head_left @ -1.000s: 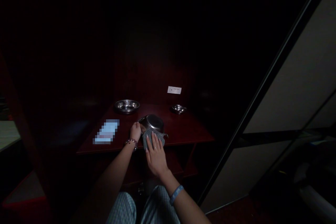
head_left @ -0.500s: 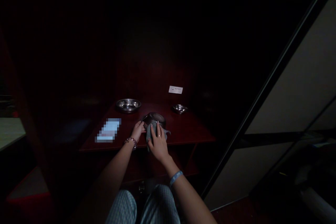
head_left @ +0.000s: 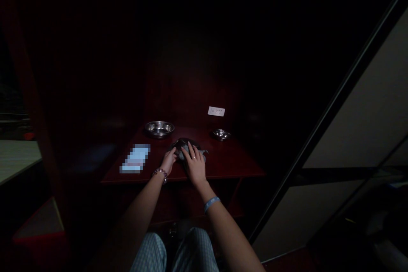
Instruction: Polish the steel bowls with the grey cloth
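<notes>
Near the table's front edge, a dark, shiny metal bowl [head_left: 182,140] is tipped bottom up, largely covered by my hands and a cloth. My left hand [head_left: 168,161] grips its left rim, fingers closed round the edge. A grey cloth [head_left: 182,154] lies against the bowl's near side, one corner sticking out to the right. Over that cloth is my right hand [head_left: 195,165], pressing it to the metal with fingers slightly apart and the thumb hidden.
On the dark red table [head_left: 234,163], a wide steel dish [head_left: 160,129] stands back left and a small steel bowl [head_left: 221,134] back right. A blurred bright phone-like rectangle [head_left: 135,158] lies at the left. A white socket [head_left: 216,111] is on the back wall.
My right hand and the cloth have slid up over the upturned bowl, hiding more of it. The bowl has tilted, and my left fingers have shifted on its rim. The view has turned slightly left.
</notes>
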The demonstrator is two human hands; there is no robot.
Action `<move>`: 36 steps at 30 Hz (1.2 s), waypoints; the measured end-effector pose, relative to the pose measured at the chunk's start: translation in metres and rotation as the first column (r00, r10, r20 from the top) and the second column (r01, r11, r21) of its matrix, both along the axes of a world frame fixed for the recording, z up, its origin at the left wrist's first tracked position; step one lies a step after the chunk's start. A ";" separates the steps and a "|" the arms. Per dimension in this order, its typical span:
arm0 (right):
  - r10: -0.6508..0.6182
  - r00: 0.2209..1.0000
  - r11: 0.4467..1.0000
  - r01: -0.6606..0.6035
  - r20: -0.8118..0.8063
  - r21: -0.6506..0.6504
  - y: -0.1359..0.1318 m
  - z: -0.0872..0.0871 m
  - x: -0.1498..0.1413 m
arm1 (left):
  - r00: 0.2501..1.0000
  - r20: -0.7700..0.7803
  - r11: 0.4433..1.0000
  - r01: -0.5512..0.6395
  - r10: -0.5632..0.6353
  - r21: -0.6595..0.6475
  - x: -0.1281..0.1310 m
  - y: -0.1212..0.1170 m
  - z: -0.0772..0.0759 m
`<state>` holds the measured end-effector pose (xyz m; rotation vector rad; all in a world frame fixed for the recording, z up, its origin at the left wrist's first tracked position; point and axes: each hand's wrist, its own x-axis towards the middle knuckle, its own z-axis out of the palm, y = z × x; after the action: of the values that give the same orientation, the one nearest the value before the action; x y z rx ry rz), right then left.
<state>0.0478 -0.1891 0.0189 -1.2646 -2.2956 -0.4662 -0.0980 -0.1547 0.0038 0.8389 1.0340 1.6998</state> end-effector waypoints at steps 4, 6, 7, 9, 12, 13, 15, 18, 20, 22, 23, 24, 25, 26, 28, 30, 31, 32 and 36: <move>0.007 1.000 1.000 -0.008 0.014 0.013 0.009 0.000 0.001 | 0.998 0.055 0.997 -0.025 0.028 -0.070 0.002 -0.001 0.003; 0.023 1.000 1.000 -0.023 0.008 0.022 0.015 -0.003 0.003 | 0.997 0.068 0.997 -0.029 0.034 -0.077 0.003 -0.001 0.004; 0.030 1.000 0.999 -0.029 -0.006 0.025 0.018 -0.005 0.004 | 0.995 0.091 0.997 -0.023 0.030 -0.077 0.003 0.000 0.004; 0.049 0.997 0.999 -0.047 -0.053 0.024 0.026 -0.011 0.007 | 0.987 0.159 0.997 -0.010 0.022 -0.074 0.005 -0.001 0.003; 0.099 0.982 0.995 -0.098 -0.161 0.016 0.033 -0.021 0.011 | 0.972 0.234 0.999 -0.001 0.013 -0.051 0.008 -0.001 0.003; 0.119 0.972 0.993 -0.118 -0.203 0.018 0.034 -0.024 0.013 | 0.972 0.236 0.999 0.003 0.006 -0.039 0.009 -0.002 0.003; 0.161 0.941 0.987 -0.159 -0.297 0.033 0.035 -0.029 0.016 | 0.979 0.201 0.999 0.030 -0.025 -0.023 0.009 -0.002 0.003; 0.222 0.842 0.975 -0.208 -0.492 0.083 0.036 -0.033 0.021 | 0.994 0.063 0.995 0.092 -0.090 -0.036 0.009 0.000 0.001; 0.234 0.711 0.971 -0.199 -0.663 0.129 0.040 -0.034 0.024 | 0.994 -0.048 0.994 0.097 -0.099 -0.040 0.008 0.001 -0.002; 0.193 0.521 0.980 -0.138 -0.832 0.142 0.047 -0.036 0.027 | 0.992 -0.120 1.000 0.022 -0.023 -0.009 0.007 0.003 -0.004; 0.152 0.413 0.988 -0.096 -0.898 0.123 0.051 -0.037 0.028 | 0.991 -0.129 0.999 -0.037 0.038 0.012 0.007 0.003 -0.006; 0.106 0.306 0.994 -0.061 -0.946 0.092 0.056 -0.038 0.030 | 0.988 -0.120 0.995 -0.096 0.099 0.029 0.007 0.004 -0.007; 0.062 0.209 0.998 -0.037 -0.976 0.056 0.061 -0.040 0.032 | 0.984 -0.102 0.989 -0.142 0.145 0.040 0.007 0.004 -0.007; 0.026 0.128 0.999 -0.029 -0.991 0.022 0.066 -0.041 0.034 | 0.983 -0.084 0.986 -0.162 0.166 0.047 0.008 0.003 -0.008; -0.026 0.027 0.998 -0.056 -0.999 -0.028 0.076 -0.044 0.038 | 0.988 -0.075 0.991 -0.128 0.132 0.047 0.009 0.003 -0.007; -0.073 -0.024 0.990 -0.119 -0.997 -0.070 0.083 -0.047 0.040 | 0.993 -0.105 0.998 -0.055 0.058 0.036 0.010 0.001 -0.006; -0.096 -0.043 0.984 -0.157 -0.994 -0.088 0.086 -0.048 0.041 | 0.992 -0.122 0.999 -0.021 0.024 0.027 0.010 0.001 -0.006; -0.115 -0.059 0.975 -0.197 -0.992 -0.102 0.088 -0.049 0.042 | 0.991 -0.136 1.000 0.007 -0.005 0.018 0.010 0.000 -0.006; -0.135 -0.054 0.939 -0.327 -0.989 -0.110 0.093 -0.051 0.041 | 0.988 -0.143 0.998 0.062 -0.060 0.011 0.007 -0.001 -0.010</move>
<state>0.0885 -0.0961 -0.0323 -0.9110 -0.9999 0.8241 -0.0913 -0.1553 -0.0064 1.0039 1.0807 1.6163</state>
